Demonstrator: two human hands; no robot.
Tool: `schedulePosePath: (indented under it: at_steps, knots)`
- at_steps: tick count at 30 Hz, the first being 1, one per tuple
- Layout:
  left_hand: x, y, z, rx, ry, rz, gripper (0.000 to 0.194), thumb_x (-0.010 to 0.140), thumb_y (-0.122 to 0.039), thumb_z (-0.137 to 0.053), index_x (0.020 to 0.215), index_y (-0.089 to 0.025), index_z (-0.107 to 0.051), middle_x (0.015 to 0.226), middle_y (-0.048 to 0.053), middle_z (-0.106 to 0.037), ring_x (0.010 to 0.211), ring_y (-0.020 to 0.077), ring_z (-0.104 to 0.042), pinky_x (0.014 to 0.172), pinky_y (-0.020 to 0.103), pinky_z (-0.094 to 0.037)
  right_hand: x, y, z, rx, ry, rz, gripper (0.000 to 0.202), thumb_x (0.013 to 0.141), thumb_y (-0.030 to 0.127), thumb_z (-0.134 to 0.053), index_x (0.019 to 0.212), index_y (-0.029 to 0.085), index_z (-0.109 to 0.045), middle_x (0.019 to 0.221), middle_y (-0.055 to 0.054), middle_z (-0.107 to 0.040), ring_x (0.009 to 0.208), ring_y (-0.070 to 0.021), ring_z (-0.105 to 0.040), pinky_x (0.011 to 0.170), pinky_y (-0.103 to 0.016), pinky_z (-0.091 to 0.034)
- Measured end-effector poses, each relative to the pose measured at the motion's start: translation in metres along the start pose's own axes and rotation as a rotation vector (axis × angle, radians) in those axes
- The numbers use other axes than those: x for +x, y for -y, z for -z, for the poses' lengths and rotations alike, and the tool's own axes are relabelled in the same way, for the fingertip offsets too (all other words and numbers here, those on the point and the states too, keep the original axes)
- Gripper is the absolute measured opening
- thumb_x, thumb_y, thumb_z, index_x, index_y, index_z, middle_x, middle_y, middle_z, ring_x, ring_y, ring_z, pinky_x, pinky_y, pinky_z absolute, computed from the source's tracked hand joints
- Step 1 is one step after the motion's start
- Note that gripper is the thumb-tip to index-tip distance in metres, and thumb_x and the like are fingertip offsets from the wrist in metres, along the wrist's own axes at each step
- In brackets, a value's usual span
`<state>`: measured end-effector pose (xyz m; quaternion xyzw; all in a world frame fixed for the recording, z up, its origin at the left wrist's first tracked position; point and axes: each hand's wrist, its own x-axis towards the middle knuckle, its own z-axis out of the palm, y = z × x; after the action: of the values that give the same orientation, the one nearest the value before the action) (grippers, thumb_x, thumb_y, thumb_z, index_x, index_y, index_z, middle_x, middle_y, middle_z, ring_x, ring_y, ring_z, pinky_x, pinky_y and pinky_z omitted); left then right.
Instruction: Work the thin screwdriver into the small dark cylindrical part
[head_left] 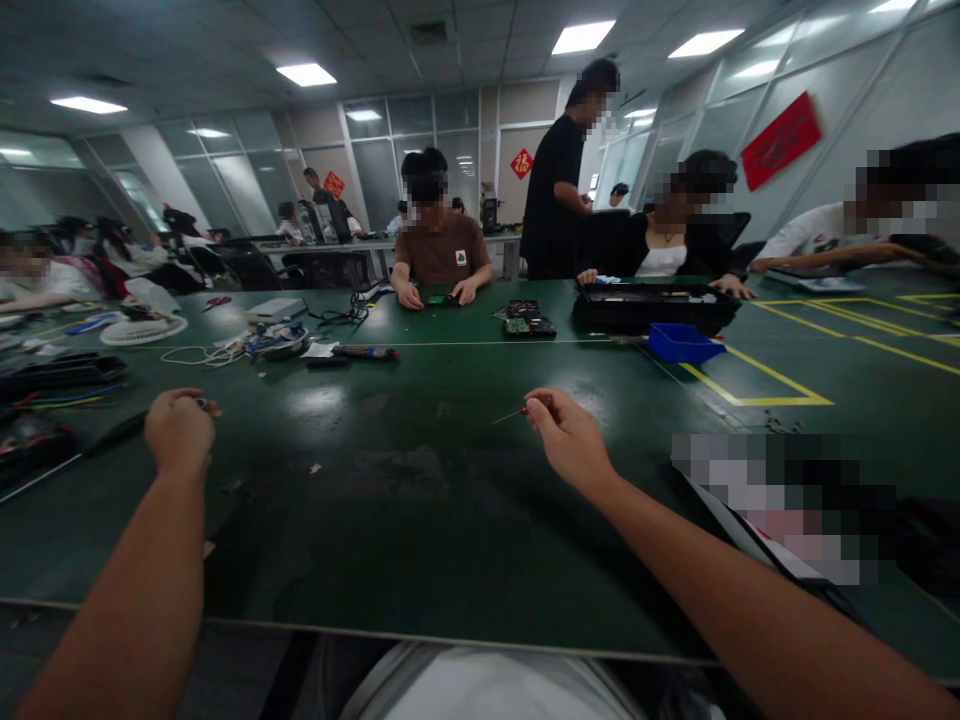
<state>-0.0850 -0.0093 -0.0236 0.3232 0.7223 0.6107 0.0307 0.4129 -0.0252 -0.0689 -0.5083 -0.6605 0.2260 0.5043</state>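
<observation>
Over the green table (360,560), my right hand (570,432) pinches a small screwdriver (511,415). Its handle looks red, and the thin metal shaft points left, raised above the tabletop. My left hand (180,432) is at the left with fingers curled closed. A small dark bit shows by its fingertips; what it belongs to is hidden. Just left of that hand is a long black object (116,438) beside a thin metal rod (41,478); whether my hand touches it, I cannot tell.
Ahead lie a cable bundle (274,342), a screwdriver-like tool (367,352), circuit boards (527,318), a blue bin (682,342) and a black casing (656,305). Small screws (782,424) and a blurred-out flat item (780,510) are at right. Several people sit or stand around.
</observation>
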Motion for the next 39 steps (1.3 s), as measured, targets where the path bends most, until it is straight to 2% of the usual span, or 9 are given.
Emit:
schedulePosePath:
  at_steps: [4, 8, 13, 17, 20, 23, 28, 33, 39]
  knots:
    - [-0.027, -0.029, -0.026, -0.013, 0.179, -0.027, 0.022, 0.069, -0.017, -0.049, 0.082, -0.012, -0.065, 0.069, 0.002, -0.060, 0.063, 0.0156, -0.057, 0.057, 0.025, -0.041, 0.000, -0.001, 0.000, 0.007, 0.001, 0.001, 0.033, 0.096, 0.050, -0.050, 0.103, 0.023, -0.067, 0.086, -0.006, -0.072, 0.075, -0.0223, -0.066, 0.068, -0.036, -0.051]
    - [-0.061, -0.053, -0.060, -0.131, 0.383, -0.109, 0.019, 0.064, -0.018, -0.049, 0.071, -0.013, -0.066, 0.071, 0.005, -0.063, 0.069, 0.0183, -0.059, 0.063, 0.027, -0.048, 0.000, 0.000, 0.000, 0.006, 0.001, 0.001, 0.032, 0.097, 0.049, -0.050, 0.103, 0.023, -0.067, 0.087, -0.006, -0.072, 0.077, -0.0226, -0.067, 0.070, -0.037, -0.051]
    - [-0.114, -0.081, -0.096, -0.206, 0.634, -0.230, 0.021, 0.067, -0.022, -0.046, 0.066, -0.015, -0.065, 0.069, 0.008, -0.065, 0.065, 0.0201, -0.060, 0.062, 0.031, -0.049, 0.000, 0.000, 0.001, 0.029, 0.009, 0.001, 0.030, 0.097, 0.048, -0.050, 0.103, 0.023, -0.067, 0.088, -0.005, -0.072, 0.080, -0.0227, -0.068, 0.071, -0.036, -0.051]
    - [-0.163, -0.104, -0.117, -0.300, 0.860, -0.215, 0.020, 0.070, -0.021, -0.042, 0.068, -0.016, -0.062, 0.071, 0.008, -0.064, 0.065, 0.0203, -0.060, 0.066, 0.034, -0.049, 0.000, 0.002, 0.002, 0.010, 0.013, -0.005, 0.031, 0.097, 0.049, -0.050, 0.100, 0.023, -0.067, 0.084, -0.005, -0.071, 0.076, -0.0215, -0.066, 0.069, -0.035, -0.049]
    - [-0.203, -0.112, -0.128, -0.274, 1.032, -0.216, 0.020, 0.074, -0.020, -0.040, 0.069, -0.017, -0.058, 0.071, 0.007, -0.061, 0.067, 0.0196, -0.059, 0.069, 0.034, -0.048, -0.001, 0.007, 0.003, -0.041, 0.041, -0.020, 0.033, 0.096, 0.050, -0.051, 0.091, 0.022, -0.067, 0.076, -0.003, -0.069, 0.069, -0.0203, -0.064, 0.064, -0.033, -0.045]
    - [-0.237, -0.107, -0.132, -0.151, 1.169, -0.338, 0.021, 0.080, -0.020, -0.039, 0.082, -0.017, -0.060, 0.082, 0.006, -0.063, 0.079, 0.0204, -0.060, 0.078, 0.035, -0.048, -0.002, 0.011, 0.004, -0.071, 0.044, -0.028, 0.035, 0.094, 0.050, -0.052, 0.082, 0.021, -0.067, 0.069, -0.002, -0.066, 0.063, -0.0189, -0.061, 0.060, -0.032, -0.041]
    - [-0.256, -0.084, -0.133, 0.049, 1.215, -0.595, 0.035, 0.078, -0.011, -0.051, 0.112, -0.017, -0.057, 0.116, 0.011, -0.061, 0.107, 0.0242, -0.058, 0.097, 0.039, -0.046, -0.003, 0.014, 0.004, 0.090, -0.011, -0.029, 0.029, 0.093, 0.046, -0.054, 0.080, 0.022, -0.065, 0.065, -0.001, -0.064, 0.058, -0.0165, -0.057, 0.056, -0.031, -0.041]
    - [-0.248, -0.075, -0.136, 0.009, 1.183, -0.595, 0.033, 0.086, -0.011, -0.055, 0.118, -0.017, -0.059, 0.119, 0.011, -0.064, 0.112, 0.0241, -0.060, 0.102, 0.040, -0.046, -0.002, 0.013, 0.002, 0.310, -0.054, 0.007, 0.026, 0.089, 0.046, -0.059, 0.092, 0.022, -0.067, 0.075, -0.003, -0.070, 0.066, -0.0181, -0.063, 0.064, -0.034, -0.051]
    - [-0.243, -0.075, -0.136, -0.069, 1.143, -0.623, 0.037, 0.083, -0.011, -0.067, 0.118, -0.021, -0.066, 0.121, 0.007, -0.068, 0.114, 0.0231, -0.062, 0.104, 0.039, -0.045, -0.002, 0.008, -0.001, 0.334, -0.026, 0.006, 0.027, 0.090, 0.048, -0.061, 0.094, 0.022, -0.067, 0.079, -0.004, -0.072, 0.070, -0.0187, -0.066, 0.068, -0.036, -0.054]
